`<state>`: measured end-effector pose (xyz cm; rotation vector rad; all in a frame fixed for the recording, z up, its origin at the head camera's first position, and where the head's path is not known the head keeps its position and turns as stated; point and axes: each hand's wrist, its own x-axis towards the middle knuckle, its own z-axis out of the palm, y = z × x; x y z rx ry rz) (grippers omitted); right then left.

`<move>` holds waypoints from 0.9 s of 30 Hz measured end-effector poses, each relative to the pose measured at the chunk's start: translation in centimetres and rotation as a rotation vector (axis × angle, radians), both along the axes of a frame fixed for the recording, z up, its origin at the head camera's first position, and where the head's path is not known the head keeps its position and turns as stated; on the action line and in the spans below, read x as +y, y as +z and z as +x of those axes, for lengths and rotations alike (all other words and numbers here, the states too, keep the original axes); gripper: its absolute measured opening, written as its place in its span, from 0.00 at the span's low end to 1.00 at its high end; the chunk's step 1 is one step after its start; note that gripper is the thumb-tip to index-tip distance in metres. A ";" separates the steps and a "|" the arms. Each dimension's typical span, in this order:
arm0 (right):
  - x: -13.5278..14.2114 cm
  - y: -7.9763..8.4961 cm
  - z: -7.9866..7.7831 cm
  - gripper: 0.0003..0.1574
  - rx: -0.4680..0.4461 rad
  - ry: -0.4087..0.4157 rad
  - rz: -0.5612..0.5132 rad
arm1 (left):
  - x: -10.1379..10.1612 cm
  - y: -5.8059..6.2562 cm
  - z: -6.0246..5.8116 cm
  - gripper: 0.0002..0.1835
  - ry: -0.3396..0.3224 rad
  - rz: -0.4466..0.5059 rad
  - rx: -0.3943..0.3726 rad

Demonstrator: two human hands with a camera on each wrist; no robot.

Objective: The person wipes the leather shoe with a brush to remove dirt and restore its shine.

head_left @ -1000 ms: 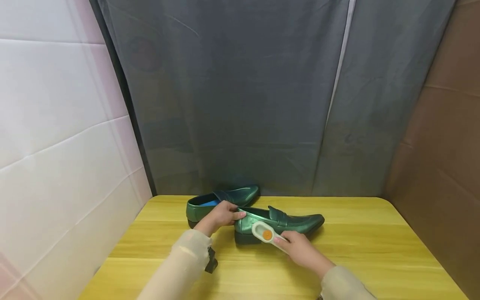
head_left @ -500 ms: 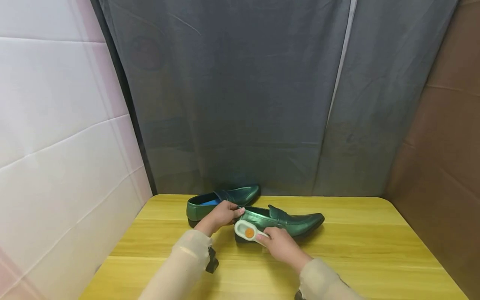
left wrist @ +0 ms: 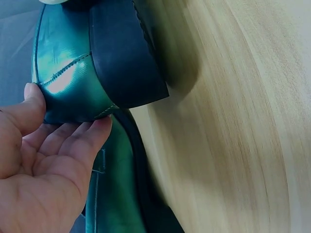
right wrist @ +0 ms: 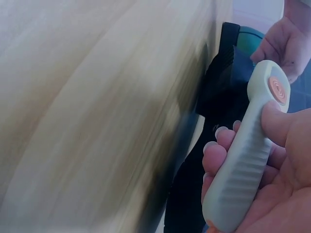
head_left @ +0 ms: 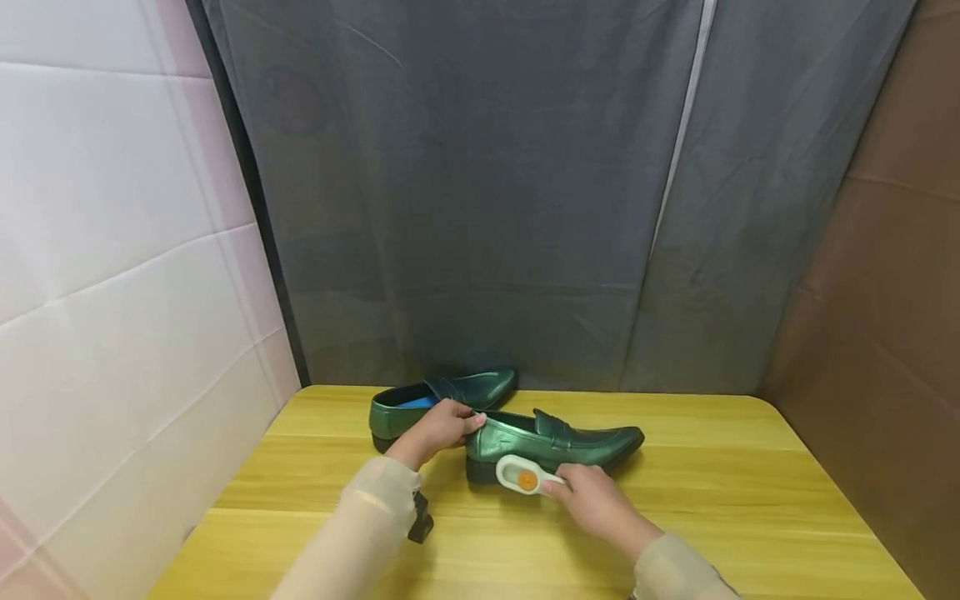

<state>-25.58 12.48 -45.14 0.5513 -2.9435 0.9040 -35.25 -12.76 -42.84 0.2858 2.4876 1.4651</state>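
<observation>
A shiny green loafer [head_left: 592,448] with a dark heel points its toe to the right. My left hand [head_left: 442,427] pinches the back of it, thumb at the collar and fingers behind the heel, as the left wrist view shows. In my right hand [head_left: 600,502] is a pale brush [right wrist: 245,160] with a ribbed handle and a round orange button, thumb lying just below the button. The brush's oval head overlaps the near side of the loafer, low by the heel. Its underside is hidden. A matching second loafer [head_left: 393,419] with a blue insole sits behind, to the left.
The yellow wood-grain table [head_left: 720,517] has a dark grey curtain [head_left: 465,208] along its far edge. A white panel [head_left: 127,275] stands to the left, a brown one [head_left: 862,292] to the right. A small black device [head_left: 422,517] hangs under the left wrist.
My right hand first carries the brush left along the loafer toward its heel, then back to the right and a little lower. My left hand keeps its hold on the loafer's back.
</observation>
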 end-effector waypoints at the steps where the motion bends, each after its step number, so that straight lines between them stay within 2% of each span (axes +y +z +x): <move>1: -0.1 0.0 -0.1 0.19 0.011 -0.001 0.014 | 0.0 0.0 -0.1 0.14 -0.001 0.002 -0.002; 9: -2.5 0.0 -0.8 0.18 0.071 0.027 0.115 | 0.5 -0.4 -0.1 0.14 -0.009 0.007 -0.014; 14: -4.3 0.8 -0.9 0.19 0.103 0.032 0.158 | 0.7 -0.4 0.1 0.15 -0.008 -0.009 0.011; 21: -5.9 2.0 -0.8 0.22 0.117 -0.002 0.230 | 0.3 -0.2 0.2 0.15 0.016 -0.039 -0.006; 27: -6.8 2.3 -1.3 0.21 0.097 -0.039 0.222 | -0.2 0.1 0.1 0.17 -0.001 -0.072 0.019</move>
